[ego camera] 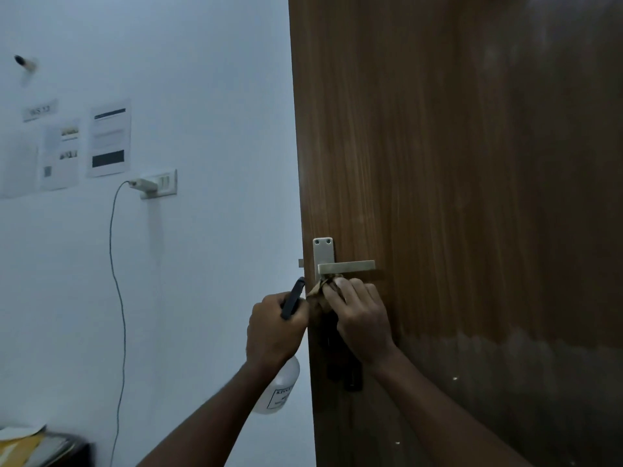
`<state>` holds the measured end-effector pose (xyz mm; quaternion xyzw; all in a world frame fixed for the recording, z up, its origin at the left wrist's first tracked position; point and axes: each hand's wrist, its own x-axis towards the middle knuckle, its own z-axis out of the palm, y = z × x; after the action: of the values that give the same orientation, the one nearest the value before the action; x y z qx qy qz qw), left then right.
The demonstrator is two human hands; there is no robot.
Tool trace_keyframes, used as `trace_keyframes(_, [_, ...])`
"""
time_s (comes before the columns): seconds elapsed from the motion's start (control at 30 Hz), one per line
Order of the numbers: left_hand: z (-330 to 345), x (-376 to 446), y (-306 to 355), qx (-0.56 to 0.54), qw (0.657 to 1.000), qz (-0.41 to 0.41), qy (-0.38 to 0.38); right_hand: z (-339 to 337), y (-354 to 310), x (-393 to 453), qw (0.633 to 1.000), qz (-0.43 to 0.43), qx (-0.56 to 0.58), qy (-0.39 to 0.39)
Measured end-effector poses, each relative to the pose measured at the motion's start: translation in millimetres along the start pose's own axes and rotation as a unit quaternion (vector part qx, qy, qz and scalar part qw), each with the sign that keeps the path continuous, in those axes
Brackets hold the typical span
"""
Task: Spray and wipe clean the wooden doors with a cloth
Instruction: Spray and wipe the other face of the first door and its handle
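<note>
Reading "KISS" partial on spray bottle label; wall sign blurred.

Right hand presses cloth under door handle.

A dark table at lower left carries yellow and white papers.

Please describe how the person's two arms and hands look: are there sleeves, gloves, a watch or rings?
Both forearms are bare as far as the picture shows: no sleeve reaches into view. The left hand and the right hand wear no gloves. No watch, bracelet or ring is visible on either wrist or on the fingers that show, though the dim light hides fine detail.
</note>
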<state>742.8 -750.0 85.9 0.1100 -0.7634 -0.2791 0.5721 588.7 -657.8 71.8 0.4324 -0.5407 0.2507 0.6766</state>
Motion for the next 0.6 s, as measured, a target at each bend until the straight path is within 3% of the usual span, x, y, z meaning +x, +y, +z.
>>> trace_keyframes(0.13, [-2,8,2,0.002,0.999,0.036,-0.03,15,-6,-1,0.999,-0.016,0.037,-0.009])
trace_keyframes(0.27, [2,13,1,-0.028,0.999,0.012,-0.016,13,-7,-21,0.982,-0.159,0.068,-0.082])
trace_keyframes(0.4, [-2,20,-4,-0.048,0.999,0.005,-0.015,18,-14,3,0.992,-0.051,0.107,-0.046])
trace_keyframes(0.43, [-2,22,-6,-0.049,0.999,0.003,-0.016,20,-15,11,0.989,-0.06,0.122,-0.057])
trace_keyframes(0.53, [-5,21,-14,-0.021,0.999,0.012,-0.028,26,-6,4,0.961,-0.178,0.125,-0.171])
trace_keyframes(0.6, [-7,18,-18,-0.011,0.999,0.017,-0.04,16,15,-6,0.945,-0.204,0.117,-0.229])
